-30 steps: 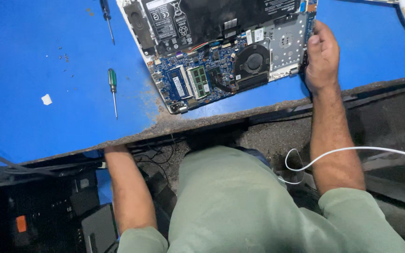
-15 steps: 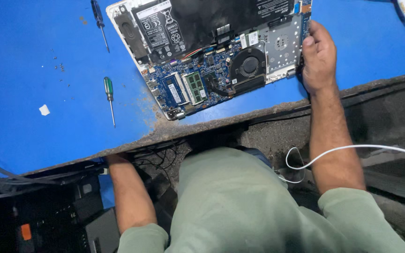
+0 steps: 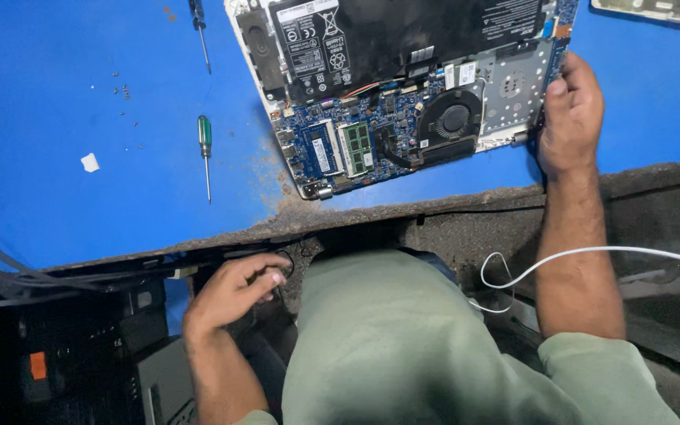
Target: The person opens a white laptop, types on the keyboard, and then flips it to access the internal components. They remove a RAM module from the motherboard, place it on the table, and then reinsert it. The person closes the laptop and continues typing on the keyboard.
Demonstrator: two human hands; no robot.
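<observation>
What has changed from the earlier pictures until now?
The left hand, before hidden under the table edge, has come out into view below it, fingers curled. The right hand still grips the opened laptop; the green screwdriver has not moved.

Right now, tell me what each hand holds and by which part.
The right hand grips the opened laptop by its right edge. The left hand is below the table edge; whether it holds anything cannot be told.

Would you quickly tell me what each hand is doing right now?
Left hand: below the table edge, fingers curled; what it holds, if anything, cannot be told.
Right hand: closed on the right edge of the opened laptop.
</observation>
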